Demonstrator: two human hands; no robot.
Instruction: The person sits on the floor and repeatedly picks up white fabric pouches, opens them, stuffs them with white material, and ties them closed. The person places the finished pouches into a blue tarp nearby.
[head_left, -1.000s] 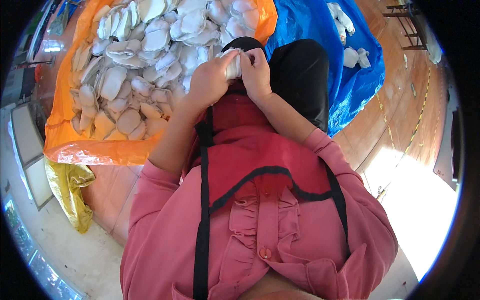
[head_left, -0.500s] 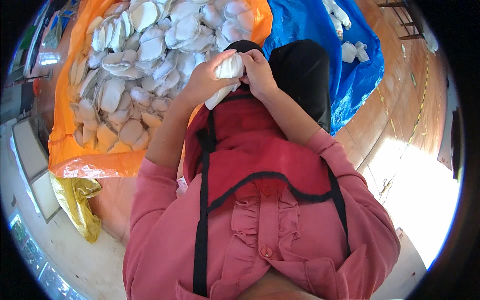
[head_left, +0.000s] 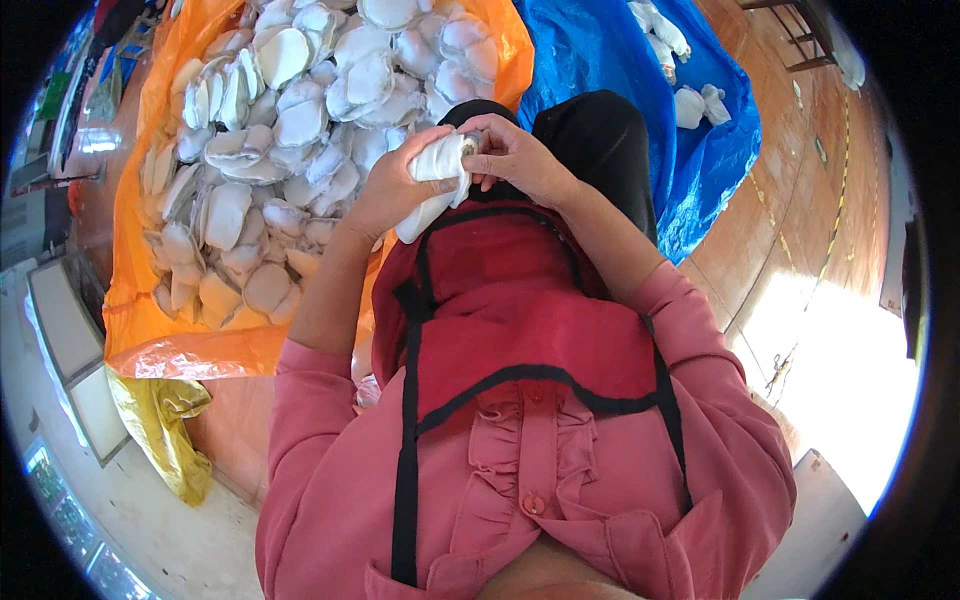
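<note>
My left hand (head_left: 385, 190) is wrapped round a curled bundle of soft white pads (head_left: 437, 160), held above my lap. A flat white end of it hangs below that hand. From the other side, my right hand (head_left: 520, 165) has its thumb and fingers closed at the bundle's open end, where a darker inside shows. Some of the right fingertips are hidden behind the bundle. Beyond my left hand lies a big heap of similar rounded white pads (head_left: 300, 112), many of them in small stacks.
The heap lies on an orange sheet (head_left: 190, 360). To the right, a blue sheet (head_left: 590, 60) carries several white bundles (head_left: 690, 107). A yellow sack (head_left: 165, 430) lies at the lower left. My red apron (head_left: 500, 255) covers my lap. A dark rack (head_left: 800, 35) stands at far right.
Both hands have come a little nearer to me with the bundle. Its open end now faces more toward my right hand, whose fingers have shifted along that edge.
</note>
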